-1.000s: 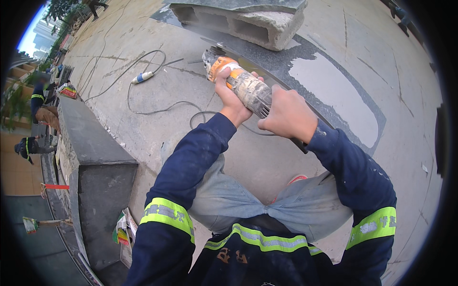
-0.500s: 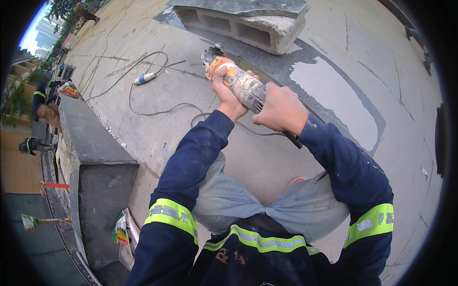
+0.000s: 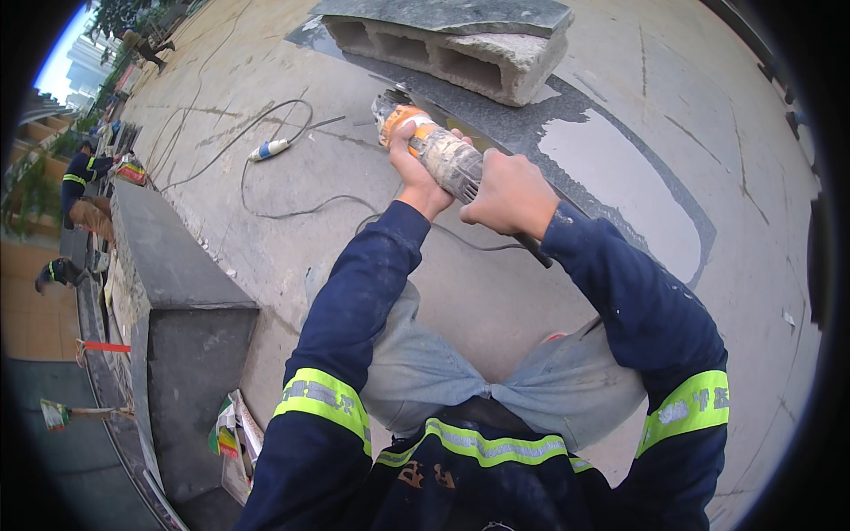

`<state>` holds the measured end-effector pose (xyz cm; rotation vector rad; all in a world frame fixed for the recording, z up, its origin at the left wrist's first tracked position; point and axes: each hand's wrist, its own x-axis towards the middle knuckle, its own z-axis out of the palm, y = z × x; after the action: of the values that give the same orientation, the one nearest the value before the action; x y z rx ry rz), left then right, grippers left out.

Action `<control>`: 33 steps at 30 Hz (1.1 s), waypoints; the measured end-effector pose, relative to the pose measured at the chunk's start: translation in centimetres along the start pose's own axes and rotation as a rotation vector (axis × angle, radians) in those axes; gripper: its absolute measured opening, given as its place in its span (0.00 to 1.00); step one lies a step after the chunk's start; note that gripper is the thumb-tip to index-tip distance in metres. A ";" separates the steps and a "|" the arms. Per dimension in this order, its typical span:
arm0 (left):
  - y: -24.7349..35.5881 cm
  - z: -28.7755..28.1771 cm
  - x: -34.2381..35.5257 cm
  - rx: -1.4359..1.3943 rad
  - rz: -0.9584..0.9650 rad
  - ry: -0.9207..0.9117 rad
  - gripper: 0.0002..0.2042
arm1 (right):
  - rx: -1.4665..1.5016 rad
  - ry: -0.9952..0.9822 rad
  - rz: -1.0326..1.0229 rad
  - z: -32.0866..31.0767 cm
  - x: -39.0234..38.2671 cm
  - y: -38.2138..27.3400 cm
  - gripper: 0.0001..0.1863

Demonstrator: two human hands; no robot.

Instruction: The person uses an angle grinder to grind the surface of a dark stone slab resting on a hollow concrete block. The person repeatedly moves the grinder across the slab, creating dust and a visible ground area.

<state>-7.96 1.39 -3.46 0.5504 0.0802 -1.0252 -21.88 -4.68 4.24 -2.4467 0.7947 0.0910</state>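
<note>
The power grinder (image 3: 447, 161) is up in the worker's two hands, over the concrete ground (image 3: 323, 177), short of the hollow block's (image 3: 529, 69) near lower edge. The left hand (image 3: 416, 170) grasps it from below around the front of the body, thumb laid along the near side, fingertips showing over the far side. The right hand (image 3: 513, 195) is clenched about the rear end, its knuckles up and most of the fingers tucked out of my sight.

The tool's long axis runs slantwise: head away from the worker and to the left, tail back to the right. Its casing is a fat cylinder, scuffed and caked with pale dust, orange behind the worn metal head; I can't make out the disc clearly.

Beneath the right hand pokes the end of a dark, straight strip (image 3: 535, 251). The block is rough, grey and square-holed, with a flat, broken-edged stone slab (image 3: 443, 15) along its top. A thin black cable (image 3: 301, 213) loops over the ground to a white-and-blue connector (image 3: 268, 150).
</note>
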 end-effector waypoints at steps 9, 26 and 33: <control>0.0 0.2 -0.1 -0.013 -0.024 -0.007 0.27 | -0.020 -0.007 0.000 -0.4 -0.5 -0.2 0.26; -2.3 1.4 -3.1 -0.007 -0.037 0.018 0.27 | -0.011 0.035 -0.036 -0.8 -3.7 1.1 0.25; -3.0 1.1 -3.7 0.014 -0.059 -0.024 0.30 | -0.010 0.039 -0.045 -0.7 -4.8 1.6 0.25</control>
<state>-12.55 2.58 -2.55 0.5505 0.0681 -1.0902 -26.79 -3.67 5.16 -2.4808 0.7569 0.0304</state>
